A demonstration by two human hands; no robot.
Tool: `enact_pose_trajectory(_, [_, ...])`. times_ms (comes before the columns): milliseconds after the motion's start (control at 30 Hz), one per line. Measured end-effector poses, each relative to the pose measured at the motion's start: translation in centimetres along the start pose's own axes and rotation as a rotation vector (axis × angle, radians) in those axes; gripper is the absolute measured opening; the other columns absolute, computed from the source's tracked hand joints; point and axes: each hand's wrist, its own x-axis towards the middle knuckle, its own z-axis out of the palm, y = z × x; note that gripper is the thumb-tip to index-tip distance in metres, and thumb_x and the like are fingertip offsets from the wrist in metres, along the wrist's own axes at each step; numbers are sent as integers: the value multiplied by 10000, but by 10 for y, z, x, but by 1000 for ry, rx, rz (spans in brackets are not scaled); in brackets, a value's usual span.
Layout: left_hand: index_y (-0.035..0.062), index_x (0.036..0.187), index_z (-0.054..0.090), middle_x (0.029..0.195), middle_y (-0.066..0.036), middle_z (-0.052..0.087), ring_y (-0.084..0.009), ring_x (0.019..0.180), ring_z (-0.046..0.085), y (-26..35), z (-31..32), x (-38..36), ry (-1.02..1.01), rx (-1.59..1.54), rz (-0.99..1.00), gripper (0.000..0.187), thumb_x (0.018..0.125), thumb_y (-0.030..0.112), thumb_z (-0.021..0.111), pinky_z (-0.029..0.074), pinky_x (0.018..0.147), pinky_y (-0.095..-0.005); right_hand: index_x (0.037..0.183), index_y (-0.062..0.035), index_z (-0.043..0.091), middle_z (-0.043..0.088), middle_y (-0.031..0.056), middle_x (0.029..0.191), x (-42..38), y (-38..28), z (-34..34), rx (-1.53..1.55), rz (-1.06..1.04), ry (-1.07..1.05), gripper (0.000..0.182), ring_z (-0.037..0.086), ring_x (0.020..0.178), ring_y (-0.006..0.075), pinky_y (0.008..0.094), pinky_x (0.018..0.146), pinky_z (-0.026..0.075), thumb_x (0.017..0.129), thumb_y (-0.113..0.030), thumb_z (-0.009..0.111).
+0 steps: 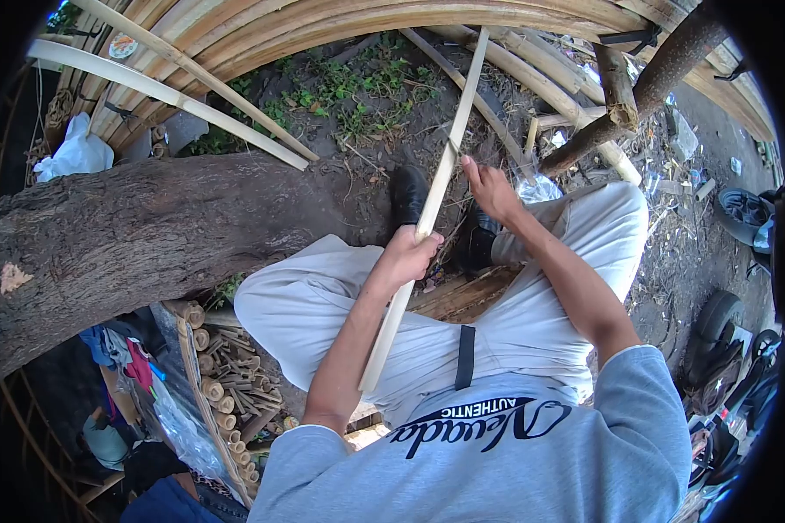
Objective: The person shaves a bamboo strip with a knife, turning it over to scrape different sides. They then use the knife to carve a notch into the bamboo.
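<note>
Bamboo strip (436, 195) clasped in left hand (412, 254) at mid-frame, crossed by thin dark blade (452, 142)

Runs aslant from near the top edge, right of centre, down to pale trousers (310, 305), ending just beside the left forearm. Gripped partway along, with fingers wrapped around, at the centre of the frame. Crossed higher up by the blade, held at the near end in the curled right hand (494, 192), just right of upper centre; too small to make out in detail.

Set between bent, widespread legs, above black shoes (406, 196) near the middle. Visible at the bottom: grey T-shirt (497, 471) lettered "Nevada Authentic," upside down to the viewer, with a dark strap (466, 357) lying over the lap.

Backed along the top edge by long bamboo slats (305, 33) in a curve, and by low green plants (353, 100) above centre. Flanked at left by a thick tree trunk (148, 235), with a white plastic bag (76, 152) just above. Also seen: cut bamboo poles (222, 403) stacked at lower left, a dark branch (637, 100) angled through the upper right, a black wheel (741, 213) at far right.
</note>
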Motion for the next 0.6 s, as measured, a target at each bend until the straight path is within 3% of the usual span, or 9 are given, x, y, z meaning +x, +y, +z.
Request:
enact_pose_trajectory(67, [38,955,586,670,59,441,-18,484,364,-12,-11,6,24,241,96,191,1030,212,560,280,399,-226,1014,7,700,648,285,773,-12,-47,-32,196,91,-309,591,652,846,468,524,774,530,1065,-475,363])
enact_pose_trajectory(133, [29,942,581,675,46,460,-37,507,402,-5,-13,-3,24,246,106,206,1022,217,560,315,420,-245,1015,-8,704,640,284,771,-21,-71,-48,217,126,-509,589,638,839,487,526,794,519,1064,-488,365])
enact_pose_trajectory(200, [19,929,576,680,34,479,-55,529,439,-5,-14,-5,31,244,121,221,1015,222,561,349,442,-264,973,-20,701,643,268,751,-39,-88,-51,212,37,-500,604,638,819,489,542,804,512,1063,-508,357])
enact_pose_trajectory(267, [-38,948,565,698,-51,538,-127,626,523,-13,-16,-3,180,601,296,249,997,205,545,455,560,-338,942,-39,697,651,238,731,-52,-102,-56,151,-4,-520,575,652,771,469,537,739,532,1060,-500,374])
enact_pose_trajectory(300, [-89,996,555,794,-211,634,-317,769,652,-13,-9,-5,204,596,346,261,979,167,510,504,736,-456,889,-13,669,633,271,738,-57,-110,-58,141,-23,-518,559,633,788,482,541,745,515,1060,-471,398])
enact_pose_trajectory(333, [-89,996,555,794,-211,634,-317,769,652,-8,-1,-8,204,594,343,261,979,167,510,504,736,-456,837,13,641,614,304,744,-60,-114,-59,131,-42,-514,551,614,804,495,545,750,499,1060,-441,422])
enact_pose_trajectory(367, [-119,989,553,875,-314,622,-425,883,629,-2,6,-13,248,643,309,274,958,146,494,488,806,-517,795,-32,685,642,203,664,-66,-104,-46,43,-192,-375,557,668,654,407,488,542,536,1050,-452,422])
enact_pose_trajectory(400, [-149,981,551,956,-417,610,-534,998,607,4,12,-17,293,693,276,287,936,125,479,472,876,-577,795,-32,685,642,203,664,-66,-104,-50,44,-191,-376,557,668,654,407,488,542,536,1050,-452,422])
enact_pose_trajectory(600, [-152,1022,519,931,-407,615,-545,969,604,-10,19,-10,322,755,334,249,927,78,506,475,864,-591,691,-62,678,608,174,551,-64,-91,-54,-161,-238,-335,584,644,542,382,473,496,521,1017,-507,487])
